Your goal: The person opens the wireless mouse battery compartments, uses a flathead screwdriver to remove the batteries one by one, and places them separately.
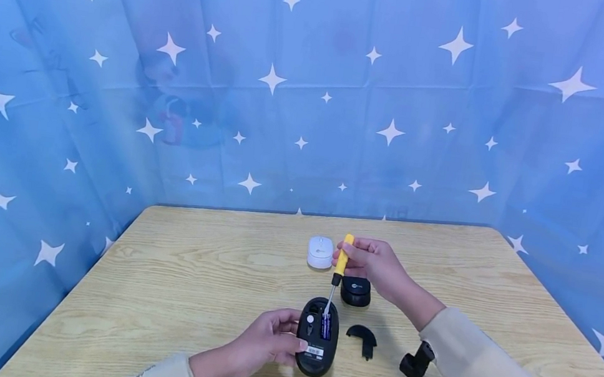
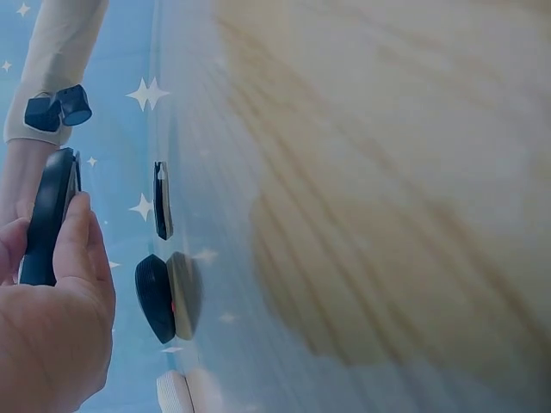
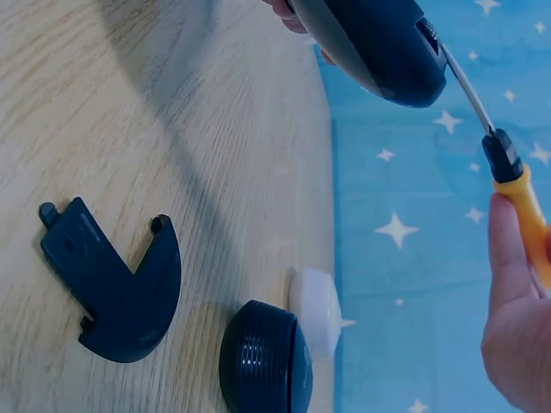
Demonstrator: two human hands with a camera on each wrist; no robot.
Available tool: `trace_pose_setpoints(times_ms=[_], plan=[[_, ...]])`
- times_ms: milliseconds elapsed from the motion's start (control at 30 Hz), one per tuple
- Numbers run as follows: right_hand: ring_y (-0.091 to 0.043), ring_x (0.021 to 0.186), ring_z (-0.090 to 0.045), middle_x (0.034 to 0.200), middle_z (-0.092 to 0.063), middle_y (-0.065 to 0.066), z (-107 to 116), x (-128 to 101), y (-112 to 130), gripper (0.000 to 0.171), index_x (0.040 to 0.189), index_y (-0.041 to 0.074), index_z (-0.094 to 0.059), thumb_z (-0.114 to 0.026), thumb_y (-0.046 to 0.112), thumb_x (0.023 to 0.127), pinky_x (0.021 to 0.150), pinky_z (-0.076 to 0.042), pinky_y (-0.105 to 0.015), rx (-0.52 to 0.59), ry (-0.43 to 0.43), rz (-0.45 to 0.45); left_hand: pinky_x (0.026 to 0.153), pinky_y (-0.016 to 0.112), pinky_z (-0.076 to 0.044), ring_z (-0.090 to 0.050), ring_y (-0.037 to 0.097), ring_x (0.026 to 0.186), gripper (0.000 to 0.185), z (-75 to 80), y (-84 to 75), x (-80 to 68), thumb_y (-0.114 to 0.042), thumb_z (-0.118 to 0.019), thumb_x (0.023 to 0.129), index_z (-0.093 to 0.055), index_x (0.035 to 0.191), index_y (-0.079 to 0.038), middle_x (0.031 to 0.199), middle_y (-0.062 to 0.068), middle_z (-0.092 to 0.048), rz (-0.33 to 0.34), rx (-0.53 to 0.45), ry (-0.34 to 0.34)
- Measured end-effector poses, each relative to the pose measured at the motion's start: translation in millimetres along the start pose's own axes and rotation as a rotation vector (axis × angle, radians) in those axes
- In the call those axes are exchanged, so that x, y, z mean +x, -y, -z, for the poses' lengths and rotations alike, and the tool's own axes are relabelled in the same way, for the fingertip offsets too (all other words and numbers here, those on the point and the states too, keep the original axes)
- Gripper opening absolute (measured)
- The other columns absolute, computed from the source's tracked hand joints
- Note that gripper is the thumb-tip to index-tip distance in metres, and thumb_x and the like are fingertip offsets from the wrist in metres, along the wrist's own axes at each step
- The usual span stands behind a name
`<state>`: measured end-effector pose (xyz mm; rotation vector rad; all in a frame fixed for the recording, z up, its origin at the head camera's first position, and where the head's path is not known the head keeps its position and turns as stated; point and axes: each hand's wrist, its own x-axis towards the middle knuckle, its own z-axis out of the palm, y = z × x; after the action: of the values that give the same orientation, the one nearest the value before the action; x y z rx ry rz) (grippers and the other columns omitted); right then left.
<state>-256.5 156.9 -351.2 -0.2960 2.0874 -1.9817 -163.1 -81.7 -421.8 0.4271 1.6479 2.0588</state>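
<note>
My left hand (image 1: 273, 339) grips a black computer mouse (image 1: 314, 363) by its side, underside facing up, raised over the table. Its battery compartment is uncovered, and a blue battery (image 1: 326, 326) lies inside. My right hand (image 1: 374, 263) holds a screwdriver (image 1: 343, 259) with a yellow and black handle. The metal shaft points down, its tip at the upper end of the battery. In the right wrist view the screwdriver (image 3: 516, 189) reaches the slot in the mouse (image 3: 379, 52). A black curved battery cover (image 1: 363, 335) lies on the table right of the mouse.
Behind the held mouse stand a second black mouse (image 1: 355, 291) and a white mouse (image 1: 320, 252), close to my right hand. The wooden table (image 1: 203, 252) ends at a blue curtain (image 1: 310, 120) with white stars. A black wrist camera (image 1: 416, 363) juts from my right sleeve.
</note>
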Motion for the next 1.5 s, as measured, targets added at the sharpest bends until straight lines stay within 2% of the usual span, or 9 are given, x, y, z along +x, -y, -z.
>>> trace_pose_setpoints(times_ms=[333, 800, 1267, 1500], plan=[[-0.021, 0.096, -0.067, 0.105, -0.068, -0.016, 0.5, 3.8, -3.3, 0.042, 0.126, -0.016, -0.049, -0.051, 0.019, 0.102, 0.08, -0.057, -0.029, 0.066, 0.032, -0.037, 0.078, 0.042, -0.058, -0.066, 0.027, 0.092, 0.051, -1.3, -0.1, 0.1, 0.004, -0.061, 0.08, -0.05, 0.13, 0.011, 0.104, 0.015, -0.062, 0.013, -0.014, -0.011], [-0.016, 0.089, -0.068, 0.098, -0.068, -0.009, 0.9, 5.5, -10.8, 0.034, 0.123, -0.011, -0.053, -0.049, 0.016, 0.103, 0.078, -0.057, -0.027, 0.151, 0.048, -0.121, 0.078, 0.041, -0.058, -0.066, 0.026, 0.092, 0.052, -2.7, -1.4, 1.4, 0.003, -0.061, 0.08, -0.05, 0.13, 0.011, 0.104, 0.015, -0.062, 0.024, -0.004, -0.008], [-0.013, 0.085, -0.068, 0.095, -0.07, -0.007, 1.7, 6.7, -14.9, 0.029, 0.119, -0.008, -0.055, -0.048, 0.015, 0.103, 0.073, -0.057, -0.022, 0.208, 0.046, -0.145, 0.079, 0.041, -0.058, -0.065, 0.026, 0.093, 0.052, -2.3, 0.1, 3.3, 0.003, -0.06, 0.081, -0.049, 0.131, 0.011, 0.106, 0.016, -0.061, 0.024, -0.029, 0.015], [-0.014, 0.088, -0.068, 0.097, -0.07, -0.009, 2.6, 5.3, -14.7, 0.034, 0.125, -0.012, -0.051, -0.048, 0.015, 0.103, 0.075, -0.057, -0.023, 0.24, 0.039, -0.137, 0.079, 0.041, -0.058, -0.066, 0.026, 0.093, 0.051, -1.9, -1.6, 3.1, 0.002, -0.061, 0.082, -0.049, 0.13, 0.011, 0.106, 0.015, -0.061, 0.03, -0.015, 0.002]])
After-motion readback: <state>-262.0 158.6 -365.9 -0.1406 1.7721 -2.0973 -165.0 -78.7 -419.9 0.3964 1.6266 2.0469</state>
